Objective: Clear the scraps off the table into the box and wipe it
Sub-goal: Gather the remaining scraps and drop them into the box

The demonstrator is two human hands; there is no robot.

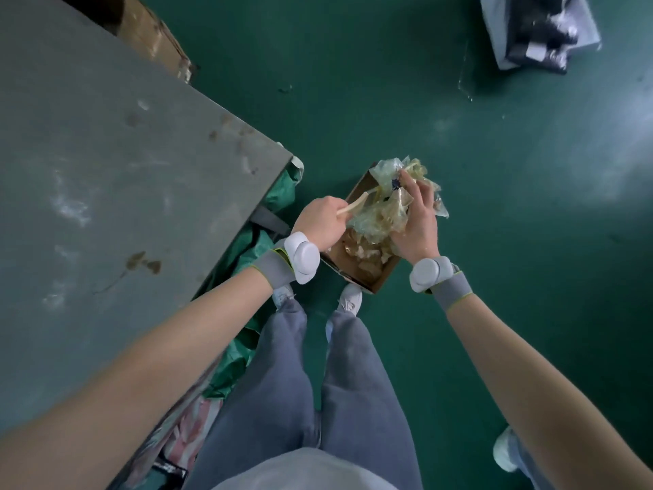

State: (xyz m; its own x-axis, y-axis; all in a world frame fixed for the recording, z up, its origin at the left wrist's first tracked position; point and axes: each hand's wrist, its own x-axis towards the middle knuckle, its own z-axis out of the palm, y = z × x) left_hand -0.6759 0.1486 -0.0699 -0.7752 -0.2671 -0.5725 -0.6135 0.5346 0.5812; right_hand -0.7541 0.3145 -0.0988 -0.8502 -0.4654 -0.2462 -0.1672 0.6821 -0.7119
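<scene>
A small brown cardboard box [385,275] stands on the green floor in front of my feet. Over it my right hand [418,224] grips a crumpled wad of yellowish clear plastic scraps [383,210]. My left hand [319,222] is closed around a thin pale strip [353,204] that runs into the wad. More scraps lie inside the box [371,259]. The grey table [116,178] fills the left side; its top shows smears and brown stains [143,261].
Green sheeting [247,348] hangs under the table's edge. A brown carton [152,33] sits beyond the table's far side. A grey bag with dark contents [540,30] lies on the floor at top right. Another person's shoe [505,450] shows at lower right.
</scene>
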